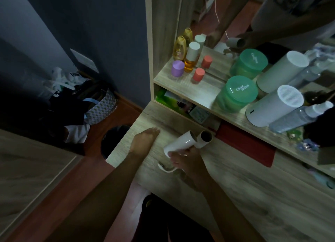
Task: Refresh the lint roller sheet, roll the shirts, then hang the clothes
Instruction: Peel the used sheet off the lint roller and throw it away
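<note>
The white plastic lint roller (188, 142), with its pale paper roll showing a dark hollow end, is held just above the light wood-grain desk top (253, 196), near the desk's left part. The right hand (184, 160) grips it, fingers curled round the lower part of the white handle, the roll end pointing up and away toward the shelf. A thin white hook-shaped piece (165, 168) shows just below that hand; whether it belongs to the roller cannot be told. The left hand (145, 139) lies on the desk top to the left of the roller, apart from it, fingers straight and close together, holding nothing. Behind the roller a flat dark red rectangular case (244, 145) lies on the desk under the wooden shelf (190, 89). On the shelf stand a lilac-capped jar (177, 68), a coral-capped jar (198, 74), a white-capped bottle of amber liquid (191, 56), a yellow translucent bottle (179, 47), a green round lidded tub (237, 94), a white cylinder with a grilled top (275, 105) and a clear spray bottle (301, 114). A mirror (235, 24) behind the shelf doubles these. On the reddish floor to the left sit a patterned fabric basket (101, 105) heaped with dark clothes and a dark round bin (114, 142) beside the desk corner.
</note>
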The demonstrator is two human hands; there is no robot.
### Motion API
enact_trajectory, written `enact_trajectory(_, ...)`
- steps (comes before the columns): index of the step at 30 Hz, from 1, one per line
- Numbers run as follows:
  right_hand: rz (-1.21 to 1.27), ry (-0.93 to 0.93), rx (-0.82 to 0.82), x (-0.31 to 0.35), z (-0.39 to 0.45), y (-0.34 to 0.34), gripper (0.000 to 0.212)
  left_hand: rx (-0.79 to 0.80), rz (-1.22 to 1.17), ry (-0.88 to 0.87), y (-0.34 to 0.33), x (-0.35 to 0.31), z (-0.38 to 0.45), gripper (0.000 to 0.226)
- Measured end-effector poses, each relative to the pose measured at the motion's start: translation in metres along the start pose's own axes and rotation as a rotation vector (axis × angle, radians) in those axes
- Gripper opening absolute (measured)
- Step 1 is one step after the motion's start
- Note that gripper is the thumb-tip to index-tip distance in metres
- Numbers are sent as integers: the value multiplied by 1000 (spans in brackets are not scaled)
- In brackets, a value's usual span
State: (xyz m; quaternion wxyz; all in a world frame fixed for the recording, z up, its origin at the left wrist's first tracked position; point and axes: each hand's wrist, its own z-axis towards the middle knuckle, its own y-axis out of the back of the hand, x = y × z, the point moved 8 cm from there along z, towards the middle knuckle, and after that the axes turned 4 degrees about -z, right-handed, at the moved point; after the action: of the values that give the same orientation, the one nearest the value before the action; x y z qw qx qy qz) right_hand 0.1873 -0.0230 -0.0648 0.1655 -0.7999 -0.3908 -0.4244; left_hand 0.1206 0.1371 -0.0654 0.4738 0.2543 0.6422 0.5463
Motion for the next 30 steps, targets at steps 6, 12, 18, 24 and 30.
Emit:
enact_trajectory(6, -17, 19, 8, 8, -5, 2, 58, 59, 53, -71, -16, -3, 4, 42)
enact_trajectory(12, -87, 53, -12, 18, -8, 3, 47, 51, 61, -64, -17, -1, 4, 42)
enact_trajectory(18, -103, 98, -80, 28, -5, 5, 59, -47, -80, -35, 8, -12, 11, 28)
enact_trajectory(24, -165, 197, -121, 40, -10, 1, 57, -237, -198, 20, 51, -7, -1, 19)
enact_trajectory(30, -164, 230, -142, 37, -29, -14, 61, -350, -285, 123, 92, 12, -49, 23)
